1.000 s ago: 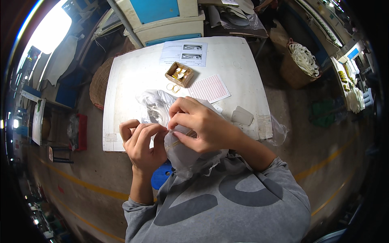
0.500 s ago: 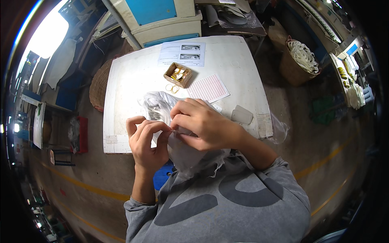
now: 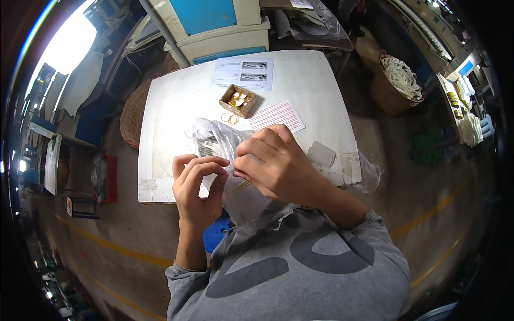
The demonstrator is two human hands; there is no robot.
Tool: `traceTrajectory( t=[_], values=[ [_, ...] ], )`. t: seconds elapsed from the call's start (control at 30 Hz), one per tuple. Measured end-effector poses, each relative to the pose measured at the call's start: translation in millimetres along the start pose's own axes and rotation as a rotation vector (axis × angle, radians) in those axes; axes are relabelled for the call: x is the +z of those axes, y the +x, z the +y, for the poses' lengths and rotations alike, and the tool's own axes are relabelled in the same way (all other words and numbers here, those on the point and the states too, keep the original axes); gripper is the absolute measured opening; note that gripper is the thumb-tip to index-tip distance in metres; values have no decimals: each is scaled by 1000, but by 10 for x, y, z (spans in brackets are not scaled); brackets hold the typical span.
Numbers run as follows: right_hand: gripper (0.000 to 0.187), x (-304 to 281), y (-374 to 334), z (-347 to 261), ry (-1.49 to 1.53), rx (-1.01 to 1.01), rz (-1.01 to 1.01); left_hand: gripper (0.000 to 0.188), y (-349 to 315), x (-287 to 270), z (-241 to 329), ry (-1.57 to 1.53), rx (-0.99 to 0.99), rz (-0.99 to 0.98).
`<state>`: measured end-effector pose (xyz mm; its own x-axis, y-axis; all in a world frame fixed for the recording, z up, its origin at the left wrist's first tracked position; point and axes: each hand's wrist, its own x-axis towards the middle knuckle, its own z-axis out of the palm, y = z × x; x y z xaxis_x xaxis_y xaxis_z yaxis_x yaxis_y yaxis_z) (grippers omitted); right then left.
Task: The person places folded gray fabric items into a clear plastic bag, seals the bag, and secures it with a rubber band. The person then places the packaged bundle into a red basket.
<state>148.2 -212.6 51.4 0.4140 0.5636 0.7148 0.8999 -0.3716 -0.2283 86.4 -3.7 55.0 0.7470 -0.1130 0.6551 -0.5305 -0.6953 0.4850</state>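
Note:
A thin, see-through plastic bag (image 3: 243, 211) with white items inside hangs over the near table edge against my shirt. My left hand (image 3: 194, 184) pinches the bag's film between thumb and fingertips. Just beside it, my right hand (image 3: 278, 166) is closed with its fingertips near the same spot. Under the right fingers shows a thin yellowish strand (image 3: 242, 185), which looks like a rubber band. Farther out on the table lie loose yellow rubber bands (image 3: 230, 118), near a small wicker basket (image 3: 237, 101) of small white and yellow pieces.
On the white table (image 3: 176, 107) are a printed sheet (image 3: 227, 75), a sheet of small red marks (image 3: 277, 115) and pale flat cards (image 3: 321, 154) at right. A wicker basket of white coils (image 3: 400, 79) stands on the floor at right. A blue stool (image 3: 216, 235) is under me.
My right hand has shifted slightly right and its fingers have drawn back from the left ones. The yellowish strand now shows beneath it. My left hand keeps its pinch.

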Motion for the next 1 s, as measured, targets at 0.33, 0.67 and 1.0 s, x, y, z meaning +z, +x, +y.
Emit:
traceTrajectory(
  t=[0.33, 0.67, 1.0],
  values=[
    [22, -87, -1, -53, 56, 55, -18, 21, -49, 63, 92, -165, -200, 40],
    [19, 30, -114, 20, 96, 141, 15, 20, -79, 69, 5, -206, -338, 18],
    [16, 7, -208, 83, 140, 192, -100, 21, -145, 160, -57, -283, -393, 23]
  ],
)
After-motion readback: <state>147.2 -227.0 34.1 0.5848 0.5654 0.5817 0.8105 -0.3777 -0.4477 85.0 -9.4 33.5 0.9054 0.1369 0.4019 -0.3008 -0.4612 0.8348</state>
